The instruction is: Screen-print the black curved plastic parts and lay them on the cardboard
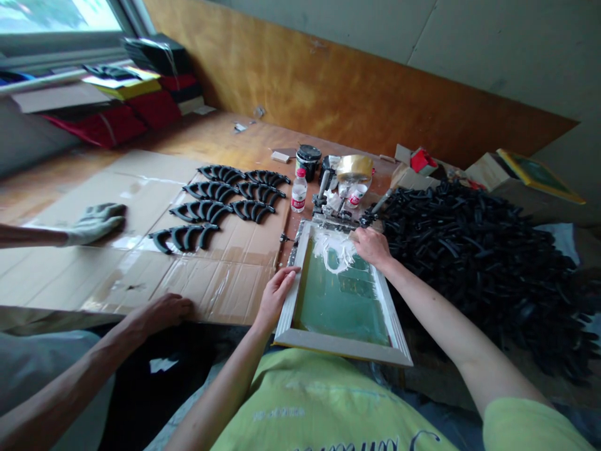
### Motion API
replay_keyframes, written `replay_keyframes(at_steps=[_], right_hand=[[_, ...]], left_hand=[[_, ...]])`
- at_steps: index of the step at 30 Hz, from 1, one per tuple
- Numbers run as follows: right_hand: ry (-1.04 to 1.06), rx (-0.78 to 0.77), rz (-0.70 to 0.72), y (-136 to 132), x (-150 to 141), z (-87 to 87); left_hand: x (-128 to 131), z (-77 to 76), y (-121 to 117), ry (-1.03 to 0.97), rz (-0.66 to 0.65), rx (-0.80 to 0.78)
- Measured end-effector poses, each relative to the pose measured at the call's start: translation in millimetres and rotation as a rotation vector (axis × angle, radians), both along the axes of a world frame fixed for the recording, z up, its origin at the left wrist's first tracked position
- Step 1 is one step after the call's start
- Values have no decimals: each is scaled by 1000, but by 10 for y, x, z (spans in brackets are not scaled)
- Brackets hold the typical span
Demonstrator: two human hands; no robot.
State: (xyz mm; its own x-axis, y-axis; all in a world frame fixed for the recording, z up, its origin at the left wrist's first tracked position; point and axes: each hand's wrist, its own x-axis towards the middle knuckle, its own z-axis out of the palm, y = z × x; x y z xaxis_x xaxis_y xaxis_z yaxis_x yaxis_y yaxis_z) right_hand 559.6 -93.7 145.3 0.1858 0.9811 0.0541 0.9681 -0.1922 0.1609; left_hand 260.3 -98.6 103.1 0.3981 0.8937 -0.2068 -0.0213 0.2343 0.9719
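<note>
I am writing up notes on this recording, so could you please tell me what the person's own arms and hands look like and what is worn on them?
Both forearms are bare to well above the elbow. The left hand and right hand wear no gloves, and no rings, watch or bracelets show. A yellow-green short sleeve covers the right upper arm, matching the shirt, which carries pale lettering across its front.
</note>
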Motion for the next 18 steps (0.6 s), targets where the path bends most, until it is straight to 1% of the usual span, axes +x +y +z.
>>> replay_keyframes(at_steps=[5,9,12,15,18], right_hand=[[12,36,53,74,-108,-188],[52,80,118,176,-241,-261],[113,96,178,185,-269,-233],[211,54,231,142,-174,-129],[270,6,182,98,4,-18]], left_hand=[[10,-3,-11,-15,18,-41],[12,-57,-20,-38,25,-67],[10,-83,-17,-41,23,-72],[10,-74,-14,-36,18,-67],[15,-42,-17,-24,24,-59]])
